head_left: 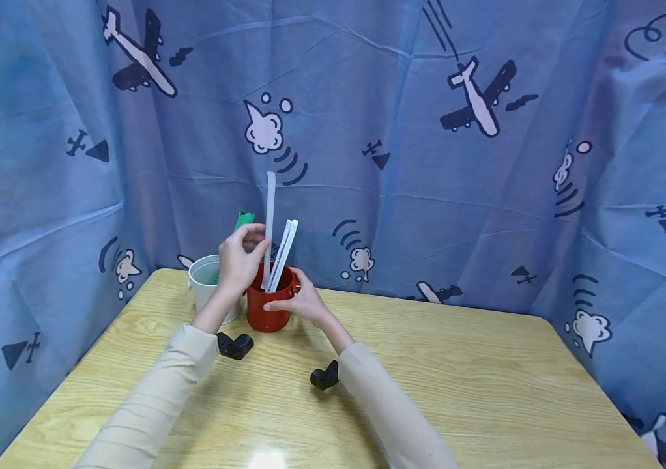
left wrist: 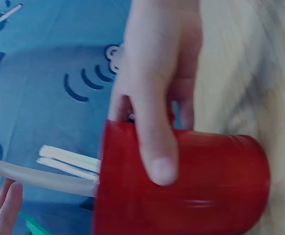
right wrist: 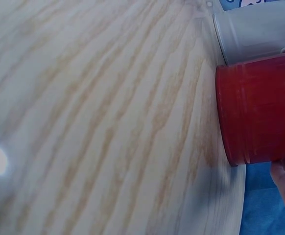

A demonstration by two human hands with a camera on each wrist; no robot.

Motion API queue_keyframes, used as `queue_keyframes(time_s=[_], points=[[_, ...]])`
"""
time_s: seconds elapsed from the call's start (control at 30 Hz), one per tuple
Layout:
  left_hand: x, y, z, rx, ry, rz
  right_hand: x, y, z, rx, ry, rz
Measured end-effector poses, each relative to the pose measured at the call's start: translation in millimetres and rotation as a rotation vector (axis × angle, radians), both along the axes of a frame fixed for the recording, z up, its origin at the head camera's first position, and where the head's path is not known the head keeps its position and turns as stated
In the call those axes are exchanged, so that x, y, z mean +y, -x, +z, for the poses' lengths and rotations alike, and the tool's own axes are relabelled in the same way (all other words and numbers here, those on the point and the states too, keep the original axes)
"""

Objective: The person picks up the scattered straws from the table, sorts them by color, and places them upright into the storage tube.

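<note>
My left hand (head_left: 238,260) pinches a long white straw (head_left: 270,202), apparently wrapped, between thumb and fingers; its lower end is inside a red bucket (head_left: 267,316). Two more white wrapped straws (head_left: 283,254) lean in the same bucket. My right hand (head_left: 302,298) grips the bucket's right side, its thumb across the front wall, plainly seen on the red surface in the left wrist view. That view also shows my left fingers (left wrist: 5,210) at the straw. In the right wrist view, the red bucket (right wrist: 260,112) stands on the table with a right fingertip beneath its side.
A white bucket (head_left: 202,273) stands just left of the red one, with a green item (head_left: 245,220) rising behind my left hand. The wooden table (head_left: 456,371) extends to the right. Black devices (head_left: 235,346) hang near both wrists. A blue printed curtain (head_left: 333,130) surrounds the table.
</note>
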State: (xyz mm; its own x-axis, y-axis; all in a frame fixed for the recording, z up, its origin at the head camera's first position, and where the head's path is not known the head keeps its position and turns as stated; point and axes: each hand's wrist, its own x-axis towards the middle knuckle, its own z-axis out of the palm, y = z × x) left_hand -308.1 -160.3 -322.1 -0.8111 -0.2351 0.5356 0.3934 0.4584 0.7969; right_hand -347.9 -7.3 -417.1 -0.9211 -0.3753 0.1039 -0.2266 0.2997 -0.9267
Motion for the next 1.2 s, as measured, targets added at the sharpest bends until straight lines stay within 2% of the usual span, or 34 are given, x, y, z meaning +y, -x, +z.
queue_keyframes(time_s=[0.17,0.43,1.2], points=[[-2.6,4.9,-14.5,-0.030,0.025,0.009,-0.4,0.6,-0.6,-0.005,0.004,-0.007],[-2.9,8.0,-27.6,-0.103,0.041,0.007,-0.9,-0.2,0.3,0.000,-0.006,-0.021],[1.3,7.3,-39.4,-0.119,0.158,0.063,0.8,-4.7,2.5,0.001,-0.004,-0.003]])
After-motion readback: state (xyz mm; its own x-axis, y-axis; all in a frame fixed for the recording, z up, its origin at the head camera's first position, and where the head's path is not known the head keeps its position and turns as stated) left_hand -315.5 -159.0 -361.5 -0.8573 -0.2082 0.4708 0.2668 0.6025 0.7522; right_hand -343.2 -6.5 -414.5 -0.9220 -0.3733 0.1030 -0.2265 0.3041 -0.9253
